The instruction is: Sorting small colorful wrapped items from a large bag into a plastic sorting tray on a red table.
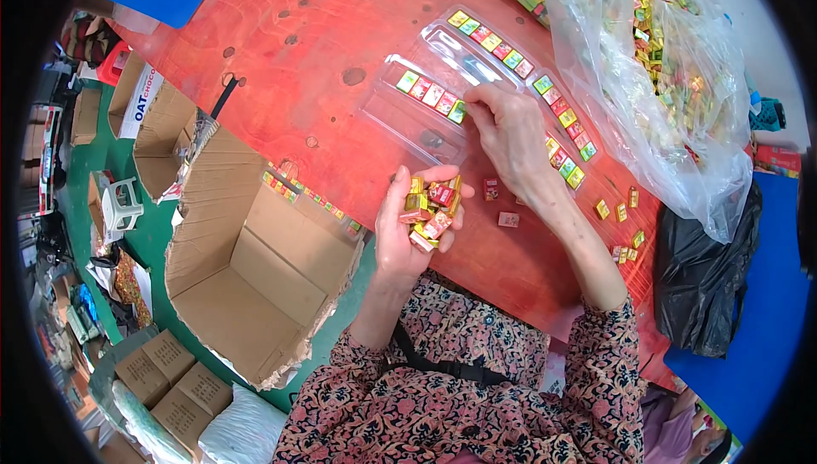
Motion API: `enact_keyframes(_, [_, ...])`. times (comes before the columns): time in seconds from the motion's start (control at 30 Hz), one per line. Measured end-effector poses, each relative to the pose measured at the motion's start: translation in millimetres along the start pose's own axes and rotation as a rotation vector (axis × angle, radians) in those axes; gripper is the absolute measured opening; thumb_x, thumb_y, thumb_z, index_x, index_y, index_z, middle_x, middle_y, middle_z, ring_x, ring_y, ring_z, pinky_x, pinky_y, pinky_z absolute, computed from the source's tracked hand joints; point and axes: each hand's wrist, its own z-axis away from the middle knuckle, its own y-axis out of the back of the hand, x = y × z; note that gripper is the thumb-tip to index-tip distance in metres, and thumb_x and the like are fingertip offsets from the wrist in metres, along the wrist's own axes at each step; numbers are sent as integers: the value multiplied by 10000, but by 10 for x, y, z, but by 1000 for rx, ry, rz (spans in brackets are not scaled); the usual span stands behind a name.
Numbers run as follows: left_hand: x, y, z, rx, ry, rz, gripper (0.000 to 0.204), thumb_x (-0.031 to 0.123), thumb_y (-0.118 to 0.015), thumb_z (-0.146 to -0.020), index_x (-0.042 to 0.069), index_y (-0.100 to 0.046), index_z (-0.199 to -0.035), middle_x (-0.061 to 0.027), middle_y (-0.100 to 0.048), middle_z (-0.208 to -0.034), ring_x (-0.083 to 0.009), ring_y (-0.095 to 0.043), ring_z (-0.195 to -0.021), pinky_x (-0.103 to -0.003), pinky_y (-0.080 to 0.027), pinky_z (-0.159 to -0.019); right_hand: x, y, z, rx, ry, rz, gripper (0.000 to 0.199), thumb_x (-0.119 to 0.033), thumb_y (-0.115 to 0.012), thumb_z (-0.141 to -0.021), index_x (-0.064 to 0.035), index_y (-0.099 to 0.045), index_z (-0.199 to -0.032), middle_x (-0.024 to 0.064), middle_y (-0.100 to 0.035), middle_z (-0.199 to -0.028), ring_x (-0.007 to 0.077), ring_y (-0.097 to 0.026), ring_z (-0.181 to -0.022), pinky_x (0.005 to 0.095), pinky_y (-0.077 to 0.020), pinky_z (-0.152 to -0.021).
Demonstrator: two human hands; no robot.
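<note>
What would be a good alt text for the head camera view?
A person's left hand holds a handful of small wrapped cubes, while the right hand reaches into a clear plastic tray on a red table. An open cardboard box stands at the left.

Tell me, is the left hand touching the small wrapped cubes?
Touching. The head view shows the left hand cupped around the wrapped cubes.

Bare red worktop [340, 22] lies open toward its far left edge; clear trays [425, 98] fill the middle, a bulging plastic bag [672, 81] blocks the far right corner, loose cubes [625, 209] dot the right edge
</note>
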Motion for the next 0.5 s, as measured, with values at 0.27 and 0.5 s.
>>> enact_keyframes(0.27, [-15, 16, -4, -3, -12, 2, 558, 434, -251, -963, -29, -520, -1123, -232, -595, -952, -203, -573, -618, -244, -418, -370, -22, -193, -65, -64, 334, 218, 346, 39, -529, -699, -41, -605, -1026, 157, -523, -914, 313, -537, -872, 388, -449, -698])
enact_keyframes(0.5, [-9, -3, 0, 13, -11, -4, 558, 431, -243, -966, -29, -519, -1122, -229, -596, -952, -200, -572, -620, -241, -415, -371, -65, -106, -33, -85, 373, 282, 205, -31, -542, -700, 6, -586, -897, 153, -461, -886, 294, -484, -893, 382, -448, -680])
